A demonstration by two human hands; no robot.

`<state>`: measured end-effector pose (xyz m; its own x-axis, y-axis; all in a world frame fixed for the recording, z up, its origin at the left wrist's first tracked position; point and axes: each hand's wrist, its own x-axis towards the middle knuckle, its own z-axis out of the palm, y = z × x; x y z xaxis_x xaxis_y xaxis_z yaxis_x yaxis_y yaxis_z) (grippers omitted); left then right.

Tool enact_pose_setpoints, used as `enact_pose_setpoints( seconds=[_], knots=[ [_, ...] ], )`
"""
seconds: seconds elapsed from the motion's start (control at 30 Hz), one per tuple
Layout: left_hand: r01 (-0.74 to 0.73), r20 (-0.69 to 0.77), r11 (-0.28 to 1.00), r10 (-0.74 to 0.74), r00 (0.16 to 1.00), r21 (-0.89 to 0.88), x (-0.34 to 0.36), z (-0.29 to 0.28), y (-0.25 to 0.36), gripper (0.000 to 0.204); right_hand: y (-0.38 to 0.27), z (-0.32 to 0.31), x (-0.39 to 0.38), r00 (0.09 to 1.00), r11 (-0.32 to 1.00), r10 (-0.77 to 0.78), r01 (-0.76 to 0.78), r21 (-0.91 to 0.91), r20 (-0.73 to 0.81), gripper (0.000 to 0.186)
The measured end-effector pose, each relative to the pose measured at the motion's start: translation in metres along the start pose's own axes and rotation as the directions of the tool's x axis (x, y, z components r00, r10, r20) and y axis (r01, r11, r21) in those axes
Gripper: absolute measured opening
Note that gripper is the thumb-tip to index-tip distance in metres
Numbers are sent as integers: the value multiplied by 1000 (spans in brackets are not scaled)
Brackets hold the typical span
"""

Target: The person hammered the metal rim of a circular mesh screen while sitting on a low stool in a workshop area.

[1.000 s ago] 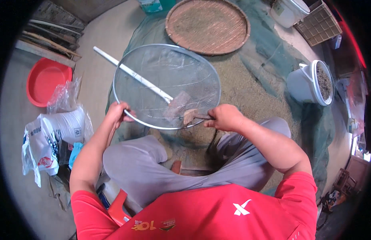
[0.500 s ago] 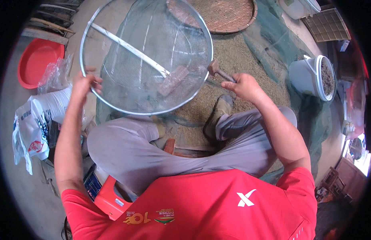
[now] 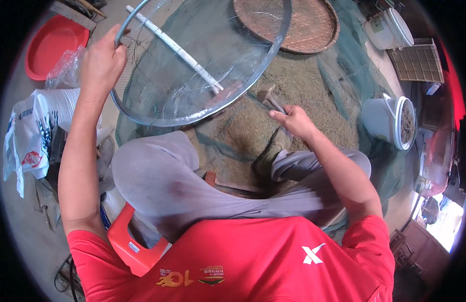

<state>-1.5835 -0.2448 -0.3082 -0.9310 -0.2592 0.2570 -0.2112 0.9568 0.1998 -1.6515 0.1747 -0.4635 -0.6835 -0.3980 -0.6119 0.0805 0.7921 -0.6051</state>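
My left hand (image 3: 99,60) grips the upper left rim of a large round wire-mesh sieve (image 3: 192,118) and holds it raised and tilted in front of me. My right hand (image 3: 293,122) is lower, just right of the sieve's lower rim and apart from it. It is closed around a small dark metal tool (image 3: 272,103) whose tip points up toward the rim. A long white stick (image 3: 177,50) shows through the mesh. Under the sieve and my knees lies a pile of grain (image 3: 303,90) on a green net.
A round woven bamboo tray (image 3: 303,25) lies beyond the sieve. A white bucket of grain (image 3: 394,123) stands at right, another white bucket (image 3: 394,27) at far right. A red basin (image 3: 54,45) and white printed bags (image 3: 31,131) sit at left. I sit on a red stool (image 3: 137,246).
The sieve has gone from lying low in front of my knees to being lifted and tilted up to the left. My right hand with the tool has come away from its rim.
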Motion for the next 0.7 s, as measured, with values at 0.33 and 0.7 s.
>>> enact_pose_setpoints(
  seconds=[0.33,0.7],
  knots=[
    [62,-10,998,-61,998,8,-14,-8,31,34,14,71,52,980,888,201,-179,424,-7,43],
    [-64,-75,998,63,995,-11,-11,-16,61,23,21,102,100,917,963,-244,268,35,-316,46]
  ],
)
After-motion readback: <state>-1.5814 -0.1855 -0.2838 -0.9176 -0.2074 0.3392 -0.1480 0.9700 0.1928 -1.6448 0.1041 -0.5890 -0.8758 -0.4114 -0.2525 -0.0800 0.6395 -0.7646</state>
